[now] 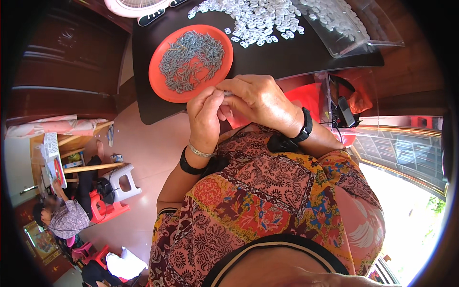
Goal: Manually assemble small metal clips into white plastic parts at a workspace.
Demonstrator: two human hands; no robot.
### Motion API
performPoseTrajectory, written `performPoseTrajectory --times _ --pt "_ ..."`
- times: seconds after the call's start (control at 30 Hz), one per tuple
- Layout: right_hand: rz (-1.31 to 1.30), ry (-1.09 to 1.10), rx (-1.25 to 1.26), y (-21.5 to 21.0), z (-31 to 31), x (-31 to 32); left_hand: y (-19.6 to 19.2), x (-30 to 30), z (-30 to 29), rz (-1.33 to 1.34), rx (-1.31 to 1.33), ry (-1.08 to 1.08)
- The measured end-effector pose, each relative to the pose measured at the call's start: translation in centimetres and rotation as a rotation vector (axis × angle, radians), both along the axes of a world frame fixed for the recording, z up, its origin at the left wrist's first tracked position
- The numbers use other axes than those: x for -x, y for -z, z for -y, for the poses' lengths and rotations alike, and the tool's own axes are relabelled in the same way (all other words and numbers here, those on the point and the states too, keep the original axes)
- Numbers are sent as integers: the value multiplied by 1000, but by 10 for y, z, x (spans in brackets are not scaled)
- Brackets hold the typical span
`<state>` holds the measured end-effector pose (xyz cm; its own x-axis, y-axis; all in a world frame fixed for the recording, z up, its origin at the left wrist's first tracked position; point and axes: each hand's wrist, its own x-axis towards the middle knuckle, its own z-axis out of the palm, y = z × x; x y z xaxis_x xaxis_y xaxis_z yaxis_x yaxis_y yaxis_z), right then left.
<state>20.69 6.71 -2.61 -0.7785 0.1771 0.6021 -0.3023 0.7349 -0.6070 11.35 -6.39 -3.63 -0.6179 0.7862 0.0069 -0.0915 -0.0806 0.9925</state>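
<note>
My left hand (205,115) and my right hand (260,100) meet in front of my chest, fingers pinched together. Between the fingertips shows a sliver of a small grey piece (227,93); its kind is mostly hidden. Just beyond my left hand, an orange-red plate (156,76) stands on the dark table (267,60), bearing a heap of small grey metal pieces (191,60) that look like screws. Farther back lies a spread of small white plastic pieces (260,21), each with holes in it.
A clear plastic bin (342,48) with more white pieces lies at the table's right. Below the edge are a red tub (303,98) and a clear box (373,112) holding dark items. At left, another person (71,217) sits near red stools (107,208) and a grey stool (122,184).
</note>
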Motion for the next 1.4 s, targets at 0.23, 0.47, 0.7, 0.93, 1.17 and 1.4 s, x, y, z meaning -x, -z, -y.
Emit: performPoseTrajectory --times 0.23,0.47,0.7,0.93,1.17,1.4 --pt "-10 -18 -17 -9 -9 -1 -3 -4 -5 -44 -46 10" --pt "-231 905 -458 -97 -105 -28 -3 -1 -3 -66 -120 40" --pt "-208 1077 -509 -121 -144 -27 0 -2 -1 -96 -84 47" --pt "117 560 -264 -38 -130 -9 4 1 2 -98 -62 77" --pt "447 509 -491 8 -136 2 3 2 0 -91 -61 104" --pt "418 585 -554 21 -145 8 4 1 1 -68 -41 116"
